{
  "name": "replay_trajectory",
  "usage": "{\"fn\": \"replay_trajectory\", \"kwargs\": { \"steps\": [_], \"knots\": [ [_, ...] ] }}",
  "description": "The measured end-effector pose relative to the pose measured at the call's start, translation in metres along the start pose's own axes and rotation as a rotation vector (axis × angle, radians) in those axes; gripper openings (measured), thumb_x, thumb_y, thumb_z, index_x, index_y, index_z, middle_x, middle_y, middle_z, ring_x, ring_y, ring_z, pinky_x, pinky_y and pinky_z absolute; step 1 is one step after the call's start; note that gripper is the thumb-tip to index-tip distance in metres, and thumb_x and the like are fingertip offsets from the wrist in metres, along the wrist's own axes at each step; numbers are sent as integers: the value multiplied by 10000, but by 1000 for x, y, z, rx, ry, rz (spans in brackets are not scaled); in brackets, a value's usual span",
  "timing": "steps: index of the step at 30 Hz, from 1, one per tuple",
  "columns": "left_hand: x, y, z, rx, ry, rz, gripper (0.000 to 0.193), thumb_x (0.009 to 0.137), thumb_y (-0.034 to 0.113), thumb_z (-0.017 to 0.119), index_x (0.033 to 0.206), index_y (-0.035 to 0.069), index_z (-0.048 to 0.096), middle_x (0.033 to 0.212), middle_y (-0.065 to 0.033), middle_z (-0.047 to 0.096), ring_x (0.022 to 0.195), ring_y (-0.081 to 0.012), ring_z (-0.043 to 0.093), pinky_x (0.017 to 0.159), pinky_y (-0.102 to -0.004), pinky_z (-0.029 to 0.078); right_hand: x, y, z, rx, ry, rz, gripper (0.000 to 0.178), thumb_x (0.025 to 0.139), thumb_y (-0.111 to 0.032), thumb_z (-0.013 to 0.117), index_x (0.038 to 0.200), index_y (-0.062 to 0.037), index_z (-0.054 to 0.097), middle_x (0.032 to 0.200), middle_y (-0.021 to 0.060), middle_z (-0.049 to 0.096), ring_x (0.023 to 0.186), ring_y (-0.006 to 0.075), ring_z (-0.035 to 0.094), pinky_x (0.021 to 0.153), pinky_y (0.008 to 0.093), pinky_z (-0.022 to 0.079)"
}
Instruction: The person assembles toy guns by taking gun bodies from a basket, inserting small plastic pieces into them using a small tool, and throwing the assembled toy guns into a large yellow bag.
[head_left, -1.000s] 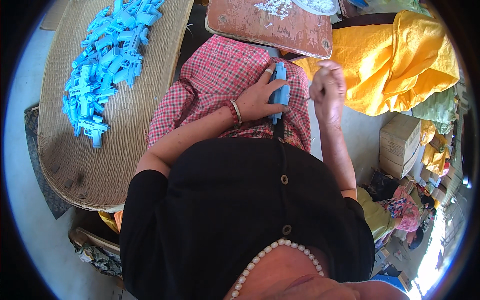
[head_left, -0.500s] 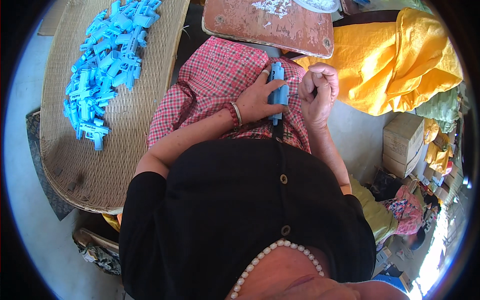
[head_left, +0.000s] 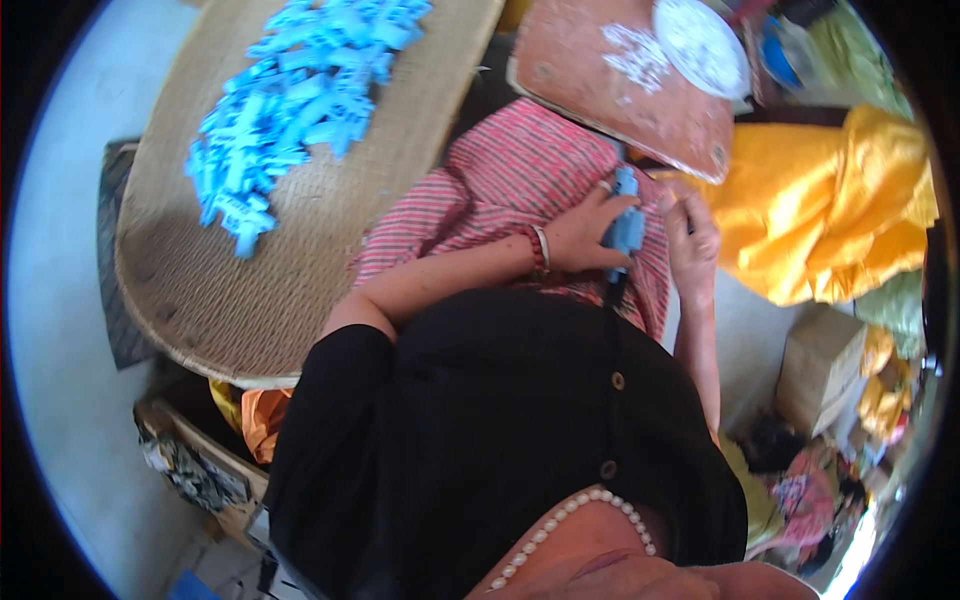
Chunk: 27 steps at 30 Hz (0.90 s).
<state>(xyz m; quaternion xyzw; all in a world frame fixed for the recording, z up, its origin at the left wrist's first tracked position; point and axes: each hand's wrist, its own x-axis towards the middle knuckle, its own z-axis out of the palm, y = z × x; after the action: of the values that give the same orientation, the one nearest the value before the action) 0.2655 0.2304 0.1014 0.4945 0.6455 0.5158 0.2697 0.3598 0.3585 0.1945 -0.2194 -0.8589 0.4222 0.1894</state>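
My left hand [head_left: 578, 236] is wrapped round a light-blue plastic toy gun [head_left: 627, 228], held against the pink checked cloth [head_left: 530, 150] over my lap. To the right of the toy, slightly apart from it, my right hand [head_left: 692, 242] is raised with its fingers curled and pinched together. What the pinch holds, if anything, I cannot make out. A heap of similar blue toy guns [head_left: 300, 100] lies on a large woven tray [head_left: 200, 310] to the left.
Beyond my lap stands a worn reddish board [head_left: 560, 55] with small white pieces [head_left: 636, 60] and a white bowl [head_left: 742, 90] of more pieces. Yellow cloth [head_left: 830, 200] and a cardboard box [head_left: 822, 365] are at the right. Another person [head_left: 808, 490] shows lower right.
The view has shifted, so everything sits further right and lower. My right hand's fingers have turned and closed differently; my left hand still holds the toy gun.
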Motion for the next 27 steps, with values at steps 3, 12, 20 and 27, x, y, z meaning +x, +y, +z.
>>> {"fn": "replay_trajectory", "kwargs": {
  "steps": [3, 12, 20, 27],
  "knots": [
    [-2, 5, -49, -41, 177, 119, 456, 736, 174, 687, 1145, 40, 539, 1185, -222, 491, 1105, -363, 493, 960, -395, 385, -14, 9, 13, -324, -340, 220, 332, 825, -142, 627, 1148, -85, 577, 828, 92, 626, 667, 164, 589, 651, 294, 479],
    [-108, -232, -257, 983, 673, -422, 388, 744, 155, 596, 1112, 40, 555, 1156, -233, 516, 1103, -380, 455, 939, -452, 363, -41, 35, -53, 302, 176, 386, 374, 835, -90, 587, 1202, -92, 515, 694, -22, 522, 526, 36, 427, 458, 198, 338],
    [-131, -246, -256, 1206, 339, -705, 764, 719, 138, 675, 1377, 50, 297, 1347, -200, 379, 1197, -388, 408, 1003, -433, 358, -26, 37, -230, 185, 1231, -65, 350, 881, -130, 578, 1196, -48, 450, 715, -11, 485, 478, 22, 360, 403, 172, 270],
    [-113, -192, -222, 1291, 184, -708, 573, 751, 58, 595, 1291, 115, 412, 1101, -160, 495, 949, -358, 542, 757, -418, 485, 42, 100, -367, -118, 1227, 35, 519, 822, -215, 647, 1257, -18, 443, 679, 4, 522, 474, 40, 385, 402, 206, 299]
  ]
}}
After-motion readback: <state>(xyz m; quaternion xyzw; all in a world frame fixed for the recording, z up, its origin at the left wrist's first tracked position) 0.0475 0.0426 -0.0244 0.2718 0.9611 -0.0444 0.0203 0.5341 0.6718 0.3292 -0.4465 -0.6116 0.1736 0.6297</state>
